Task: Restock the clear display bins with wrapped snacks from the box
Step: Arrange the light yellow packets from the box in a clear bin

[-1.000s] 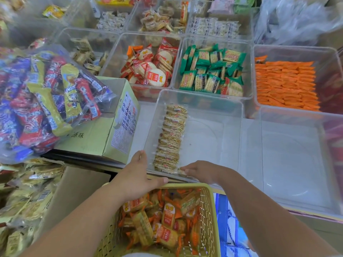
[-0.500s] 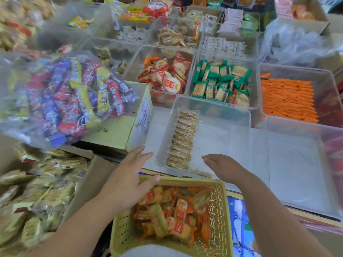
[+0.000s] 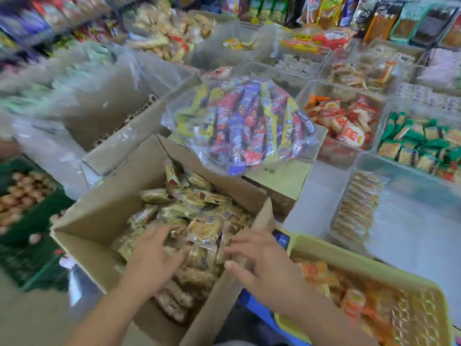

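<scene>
An open cardboard box [image 3: 99, 216] at the lower left is full of gold-wrapped snacks [image 3: 199, 216]. My left hand [image 3: 154, 255] lies on the snacks inside the box with its fingers spread. My right hand [image 3: 259, 265] reaches over the box's right flap with fingers spread toward the snacks and holds nothing. To the right stands a clear display bin [image 3: 409, 221] with one row of the same gold-wrapped snacks [image 3: 356, 208] along its left wall. The picture is blurred by motion.
A yellow basket [image 3: 334, 253] of orange-wrapped snacks sits at the lower right. A clear bag of colourful bars [image 3: 244, 126] lies on a closed carton [image 3: 282, 181] behind the box. Filled clear bins with red [image 3: 344, 121] and green packs [image 3: 421, 143] stand farther back.
The view has swung left from the clear bin to the cardboard box. Both hands have left the bin's front edge and moved into the box onto the snacks.
</scene>
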### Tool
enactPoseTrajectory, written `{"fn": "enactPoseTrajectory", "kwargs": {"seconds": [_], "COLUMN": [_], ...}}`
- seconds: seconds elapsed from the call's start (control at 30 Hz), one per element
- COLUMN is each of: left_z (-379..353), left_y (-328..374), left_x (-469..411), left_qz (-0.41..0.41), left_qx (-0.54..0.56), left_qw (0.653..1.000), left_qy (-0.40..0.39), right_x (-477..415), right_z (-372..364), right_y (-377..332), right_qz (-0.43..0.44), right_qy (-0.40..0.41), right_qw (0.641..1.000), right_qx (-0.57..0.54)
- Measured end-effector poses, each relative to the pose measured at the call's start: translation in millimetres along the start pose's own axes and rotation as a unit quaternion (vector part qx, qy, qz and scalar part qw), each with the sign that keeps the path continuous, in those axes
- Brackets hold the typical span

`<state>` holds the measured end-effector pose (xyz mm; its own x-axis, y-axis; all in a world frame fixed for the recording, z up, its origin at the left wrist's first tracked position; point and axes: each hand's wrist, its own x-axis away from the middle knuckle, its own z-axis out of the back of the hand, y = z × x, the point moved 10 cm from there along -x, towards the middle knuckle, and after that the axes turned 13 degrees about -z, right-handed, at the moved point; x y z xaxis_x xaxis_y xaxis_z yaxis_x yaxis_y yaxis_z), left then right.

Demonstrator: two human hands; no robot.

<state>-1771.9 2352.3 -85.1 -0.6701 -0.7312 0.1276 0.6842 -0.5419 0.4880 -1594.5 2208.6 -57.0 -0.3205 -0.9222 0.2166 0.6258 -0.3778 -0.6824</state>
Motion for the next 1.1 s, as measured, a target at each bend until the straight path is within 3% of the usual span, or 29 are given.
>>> {"fn": "enactPoseTrajectory", "kwargs": {"seconds": [0.23, 0.4, 0.57, 0.93, 1.1], "left_z": [2, -17, -51, -19, -2], "left_y": [-105, -117, -112, -111, -160], "left_x": [-33, -70, -80, -100, -95], "left_qz": [0.091, -0.02, -0.1, -0.123, -0.061], "left_qx": [0.057, -0.149, -0.171, -0.114, -0.151], "left_qw": [0.989, 0.961, 0.925, 0.963, 0.953], "left_qy": [-0.1, -0.232, -0.325, -0.213, -0.255], "right_x": [-28, -29, -30, -32, -36], "right_z": [-71, -76, -80, -79, -81], "right_y": [-28, -26, -25, -25, -24], "right_qz": [-0.077, -0.123, -0.151, -0.183, -0.194], "right_qy": [0.016, 0.067, 0.055, 0.032, 0.022], "right_qw": [0.979, 0.96, 0.944, 0.927, 0.915], "right_qx": [0.187, 0.244, 0.287, 0.327, 0.354]}}
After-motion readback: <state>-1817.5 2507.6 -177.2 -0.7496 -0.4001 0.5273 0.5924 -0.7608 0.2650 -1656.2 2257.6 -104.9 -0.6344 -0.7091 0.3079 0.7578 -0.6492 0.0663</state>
